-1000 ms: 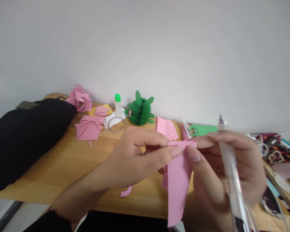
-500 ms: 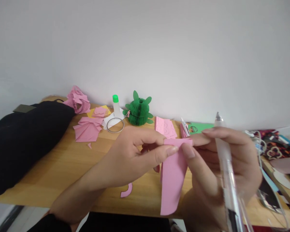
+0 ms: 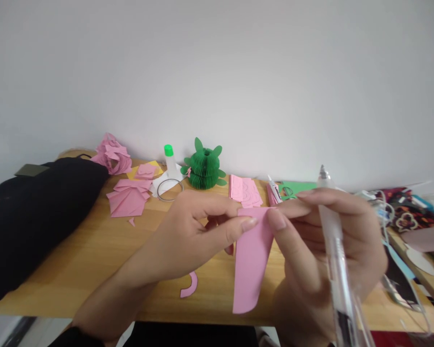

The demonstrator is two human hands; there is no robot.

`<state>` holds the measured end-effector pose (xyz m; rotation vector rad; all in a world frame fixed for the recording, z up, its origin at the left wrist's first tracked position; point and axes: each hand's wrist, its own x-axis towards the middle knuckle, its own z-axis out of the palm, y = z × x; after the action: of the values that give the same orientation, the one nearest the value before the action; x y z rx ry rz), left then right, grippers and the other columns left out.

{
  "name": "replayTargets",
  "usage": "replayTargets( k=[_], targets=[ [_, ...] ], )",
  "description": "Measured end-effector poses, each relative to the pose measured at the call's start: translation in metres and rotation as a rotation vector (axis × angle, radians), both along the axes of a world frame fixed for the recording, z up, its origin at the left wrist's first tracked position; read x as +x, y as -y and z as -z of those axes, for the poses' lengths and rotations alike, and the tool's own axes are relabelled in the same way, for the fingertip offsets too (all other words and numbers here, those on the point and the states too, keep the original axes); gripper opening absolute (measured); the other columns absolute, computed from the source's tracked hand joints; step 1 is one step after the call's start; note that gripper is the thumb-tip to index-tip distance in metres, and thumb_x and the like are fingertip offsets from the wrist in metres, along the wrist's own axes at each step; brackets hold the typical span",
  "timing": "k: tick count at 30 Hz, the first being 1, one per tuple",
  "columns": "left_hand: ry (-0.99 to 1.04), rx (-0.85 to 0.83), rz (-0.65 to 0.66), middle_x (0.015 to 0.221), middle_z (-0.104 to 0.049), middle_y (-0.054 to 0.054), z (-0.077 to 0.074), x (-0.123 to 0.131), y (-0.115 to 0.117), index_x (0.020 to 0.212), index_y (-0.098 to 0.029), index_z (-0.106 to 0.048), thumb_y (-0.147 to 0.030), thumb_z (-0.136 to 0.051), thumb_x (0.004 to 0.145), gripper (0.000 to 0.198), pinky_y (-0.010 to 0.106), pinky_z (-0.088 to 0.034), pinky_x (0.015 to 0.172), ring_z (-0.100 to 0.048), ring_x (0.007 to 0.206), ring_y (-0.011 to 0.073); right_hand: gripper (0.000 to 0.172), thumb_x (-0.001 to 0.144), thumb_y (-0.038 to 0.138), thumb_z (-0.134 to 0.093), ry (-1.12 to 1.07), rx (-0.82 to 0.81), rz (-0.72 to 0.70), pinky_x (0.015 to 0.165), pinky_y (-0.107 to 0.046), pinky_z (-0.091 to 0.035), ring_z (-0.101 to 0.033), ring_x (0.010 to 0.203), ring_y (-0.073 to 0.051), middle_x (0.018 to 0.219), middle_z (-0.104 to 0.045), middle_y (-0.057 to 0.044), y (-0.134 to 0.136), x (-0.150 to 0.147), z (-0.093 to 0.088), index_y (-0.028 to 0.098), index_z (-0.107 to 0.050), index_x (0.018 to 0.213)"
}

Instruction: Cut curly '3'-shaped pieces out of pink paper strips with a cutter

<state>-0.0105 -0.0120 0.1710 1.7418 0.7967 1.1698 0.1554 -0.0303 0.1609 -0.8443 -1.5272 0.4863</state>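
Note:
A long strip of pink paper (image 3: 251,270) hangs between my hands over the front of the wooden table, its lower end rounded at one corner. My left hand (image 3: 198,236) pinches its top left edge between thumb and fingers. At the top right, the thumb and a finger of my right hand (image 3: 321,246) are closed on the same edge. A clear pen (image 3: 338,270) is also tucked in my right hand, point upward. On the table below lies a small curved pink paper piece (image 3: 190,285).
A black bag (image 3: 47,217) lies at the left. Behind are pink paper scraps (image 3: 128,197), a green-capped glue stick (image 3: 170,161), a ring (image 3: 169,190) and a green honeycomb paper figure (image 3: 204,168). Cables and a patterned pouch (image 3: 407,212) crowd the right side.
The narrow fold seen along the strip's top edge now looks flat or turned away. Both hands and the strip sit slightly further left in view, still gripping.

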Motion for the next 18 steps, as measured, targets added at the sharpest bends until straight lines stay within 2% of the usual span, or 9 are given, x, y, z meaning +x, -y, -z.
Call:
replayTargets(
  k=[3, 8, 13, 18],
  targets=[
    [-0.007, 0.008, -0.021, 0.051, -0.057, -0.004, 0.002, 0.000, 0.000, 0.054, -0.017, -0.052, -0.019, -0.060, 0.090, 0.037, 0.015, -0.037, 0.044, -0.050, 0.047, 0.0058, 0.034, 0.083, 0.010, -0.071, -0.077, 0.018, 0.041, 0.060, -0.033, -0.052, -0.060, 0.058, -0.014, 0.074, -0.065, 0.005, 0.000, -0.001, -0.001, 0.029, -0.060, 0.108],
    [-0.019, 0.028, -0.014, 0.051, -0.058, -0.003, 0.002, 0.000, -0.001, 0.054, -0.017, -0.053, -0.018, -0.060, 0.090, 0.036, 0.016, -0.037, 0.044, -0.050, 0.048, 0.0068, 0.033, 0.083, 0.007, -0.067, -0.142, 0.007, -0.071, 0.060, -0.030, -0.048, -0.054, 0.054, -0.012, 0.066, -0.062, 0.008, -0.005, -0.001, -0.002, 0.027, -0.060, 0.108],
    [-0.002, -0.026, 0.035, 0.050, -0.059, -0.004, 0.002, 0.001, -0.002, 0.054, -0.016, -0.053, -0.015, -0.058, 0.089, 0.036, 0.014, -0.037, 0.042, -0.052, 0.046, 0.0054, 0.029, 0.082, 0.006, -0.061, -0.261, -0.010, -0.151, 0.049, -0.027, -0.041, -0.050, 0.051, -0.012, 0.060, -0.057, 0.008, -0.014, -0.004, -0.001, 0.026, -0.061, 0.101],
    [0.020, -0.089, 0.054, 0.051, -0.060, -0.005, 0.002, -0.001, -0.002, 0.056, -0.016, -0.057, -0.017, -0.060, 0.087, 0.031, 0.013, -0.040, 0.042, -0.054, 0.046, 0.0056, 0.026, 0.087, 0.007, -0.052, -0.255, 0.048, -0.075, 0.052, -0.030, -0.049, -0.057, 0.053, -0.014, 0.062, -0.057, 0.006, -0.017, -0.005, -0.001, 0.027, -0.063, 0.100]
  ],
)
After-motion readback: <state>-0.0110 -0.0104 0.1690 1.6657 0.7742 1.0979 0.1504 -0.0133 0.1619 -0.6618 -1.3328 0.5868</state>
